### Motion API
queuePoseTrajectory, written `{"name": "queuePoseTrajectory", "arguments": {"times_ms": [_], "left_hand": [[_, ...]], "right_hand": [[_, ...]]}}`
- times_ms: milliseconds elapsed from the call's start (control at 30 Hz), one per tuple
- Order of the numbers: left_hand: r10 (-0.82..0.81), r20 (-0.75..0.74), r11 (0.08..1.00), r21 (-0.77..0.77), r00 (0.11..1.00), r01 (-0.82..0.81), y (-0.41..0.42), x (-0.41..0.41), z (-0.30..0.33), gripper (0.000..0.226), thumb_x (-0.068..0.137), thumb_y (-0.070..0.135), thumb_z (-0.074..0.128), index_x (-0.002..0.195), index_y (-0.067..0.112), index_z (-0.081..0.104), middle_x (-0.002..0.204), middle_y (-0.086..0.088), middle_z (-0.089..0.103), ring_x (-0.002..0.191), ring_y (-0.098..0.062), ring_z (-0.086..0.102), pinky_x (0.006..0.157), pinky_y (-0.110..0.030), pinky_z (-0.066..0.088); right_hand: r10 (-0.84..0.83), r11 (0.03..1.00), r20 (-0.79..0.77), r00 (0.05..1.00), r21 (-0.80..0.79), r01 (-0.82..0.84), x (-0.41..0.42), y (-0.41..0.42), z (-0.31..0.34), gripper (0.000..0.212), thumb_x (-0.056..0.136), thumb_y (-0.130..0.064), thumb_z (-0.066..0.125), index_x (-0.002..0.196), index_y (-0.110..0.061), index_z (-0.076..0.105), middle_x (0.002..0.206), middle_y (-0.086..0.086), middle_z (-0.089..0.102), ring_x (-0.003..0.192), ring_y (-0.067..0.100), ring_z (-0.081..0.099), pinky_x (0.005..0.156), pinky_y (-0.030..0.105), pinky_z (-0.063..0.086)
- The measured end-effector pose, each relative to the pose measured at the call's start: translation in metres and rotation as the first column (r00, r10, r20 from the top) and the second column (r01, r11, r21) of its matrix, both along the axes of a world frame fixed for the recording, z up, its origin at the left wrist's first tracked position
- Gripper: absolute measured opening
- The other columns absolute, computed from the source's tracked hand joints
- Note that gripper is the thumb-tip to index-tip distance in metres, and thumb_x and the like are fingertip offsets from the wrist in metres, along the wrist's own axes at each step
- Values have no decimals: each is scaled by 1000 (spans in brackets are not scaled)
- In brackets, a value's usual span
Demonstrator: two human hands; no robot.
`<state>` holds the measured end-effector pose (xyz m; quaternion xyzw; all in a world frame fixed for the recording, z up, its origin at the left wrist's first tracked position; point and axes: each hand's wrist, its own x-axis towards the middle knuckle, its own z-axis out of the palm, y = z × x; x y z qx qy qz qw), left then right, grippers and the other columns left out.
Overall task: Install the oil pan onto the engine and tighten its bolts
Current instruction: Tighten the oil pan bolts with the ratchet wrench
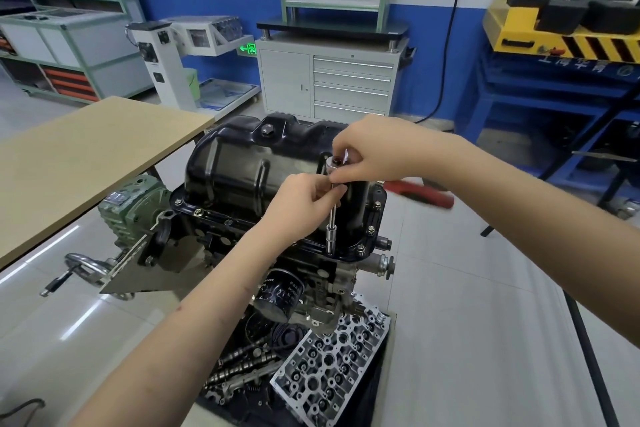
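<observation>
A black oil pan (242, 163) sits upside-up on the engine (304, 274), which is mounted on a stand; its flange lies flat on the block with several bolts (371, 228) already showing along the near edge. Directly below both hands, a slim chrome extension bar with a socket (331, 218) stands upright on a flange bolt at the pan's near right corner. The left hand (304, 208) pinches the bar partway up, fingers curled round it; the right hand (367, 158), just above, is closed on the ratchet head (335, 163), whose red handle (420, 192) juts off blurred to the right under the wrist. The risk here looks to be tilt: if the bar leans, the socket could slip off the bolt head, round it, or cross-thread the bolt. Uneven tightening might also warp the flange. Beneath the forearms, a loose cylinder head (332, 367) and camshafts (242, 360) lie on the floor tray, where a dropped tool would land. A wooden desk (86, 156) stands off to the left of the left hand.
</observation>
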<state>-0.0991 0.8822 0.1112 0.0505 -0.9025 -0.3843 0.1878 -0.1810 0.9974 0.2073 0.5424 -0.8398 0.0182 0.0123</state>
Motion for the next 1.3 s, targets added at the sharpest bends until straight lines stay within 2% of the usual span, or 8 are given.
{"name": "queuePoseTrajectory", "arguments": {"times_ms": [133, 267, 367, 667, 967, 1133, 1233, 1300], "left_hand": [[-25, 23, 999, 39, 999, 24, -2, 2, 3, 44, 91, 17, 55, 51, 31, 45, 37, 17, 45, 39, 2, 41, 46, -9, 27], [-8, 57, 1000, 24, 998, 7, -3, 1, 5, 22, 89, 23, 57, 70, 15, 64, 68, 7, 68, 67, -5, 62, 65, -20, 45], [18, 26, 1000, 11, 1000, -18, -2, 1, 4, 25, 85, 23, 63, 62, 13, 59, 56, 6, 58, 52, -1, 51, 55, -17, 36], [-18, 66, 1000, 2, 998, 17, -1, 3, 7, 33, 89, 18, 57, 57, 23, 54, 49, 13, 51, 47, 3, 46, 52, -13, 34], [38, 23, 997, -64, 999, -36, 1, 0, 5, 25, 87, 22, 61, 81, -2, 67, 76, -13, 71, 74, -27, 64, 72, -33, 48], [-11, 46, 1000, 1, 999, 11, -1, 0, 5, 31, 89, 16, 58, 58, 20, 54, 49, 15, 57, 48, 5, 50, 49, -8, 33], [-51, 71, 999, 19, 996, 50, 0, -2, 6, 23, 89, 17, 58, 66, 22, 59, 60, 19, 60, 59, 8, 56, 57, -6, 38], [-48, 66, 999, 10, 997, 47, -1, -3, 6, 18, 89, 18, 57, 72, 17, 63, 69, 11, 66, 66, 1, 61, 61, -8, 42]], "right_hand": [[93, 995, 96, 991, 14, -95, -1, 3, 3, 32, 86, -23, 60, 116, -16, 62, 107, 2, 66, 95, 19, 58, 82, 29, 45], [18, 999, 54, 998, -44, -16, -3, 0, -1, 33, 82, -39, 62, 96, -9, 65, 69, -2, 59, 61, 11, 51, 50, 17, 36], [-71, 997, -44, 997, -47, 69, 2, -4, -7, 48, 79, -56, 56, 78, -8, 60, 55, -4, 44, 51, 10, 38, 46, 25, 28], [86, 996, 67, 994, 25, -88, -1, 2, 6, 29, 85, -25, 61, 112, -15, 64, 95, 3, 67, 86, 19, 59, 69, 21, 40], [-36, 998, -82, 996, -59, 31, 0, -3, -10, 48, 82, -53, 54, 93, -8, 63, 81, 6, 64, 71, 20, 53, 50, 25, 33], [45, 999, 31, 999, -18, -44, -2, 3, -2, 28, 86, -34, 58, 104, -13, 65, 70, -4, 58, 65, 12, 51, 55, 25, 37], [76, 997, 146, 986, -23, -73, -3, 10, 1, 29, 85, -25, 61, 113, -17, 64, 100, 2, 68, 92, 19, 59, 81, 33, 46], [69, 998, 117, 991, -19, -67, -5, 9, -1, 28, 86, -29, 60, 110, -15, 64, 91, 3, 67, 82, 18, 58, 70, 29, 47]]}}
